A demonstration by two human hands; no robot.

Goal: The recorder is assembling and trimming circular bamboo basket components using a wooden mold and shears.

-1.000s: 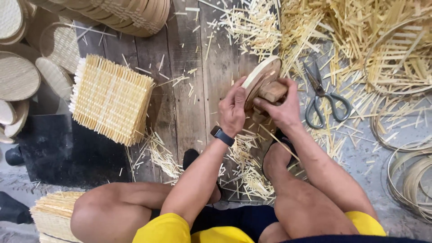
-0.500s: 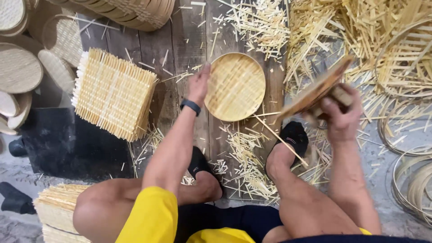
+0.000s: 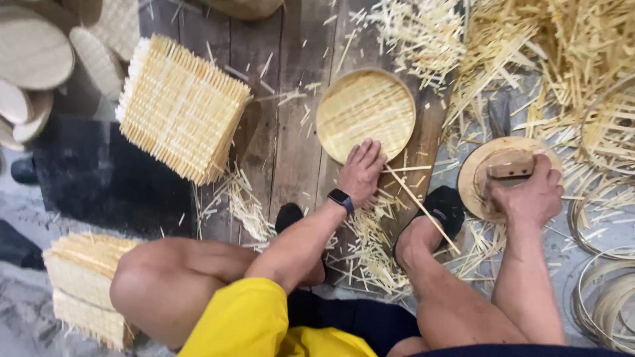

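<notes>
Left hand (image 3: 362, 170) reaches forward, palm down, fingers (image 3: 368, 149) straight and close together, tips flat. Wrist straight with a dark watch on it, forearm bare, elbow bent near the left knee. Right hand (image 3: 529, 195) out to the right side, fingers curled in a closed grip, knuckles up. Right forearm runs near vertical in the head view. Hands well apart.

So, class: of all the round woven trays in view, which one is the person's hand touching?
The round tray lying open-side up on the planks, under the left hand; the others sit stacked top left.
</notes>
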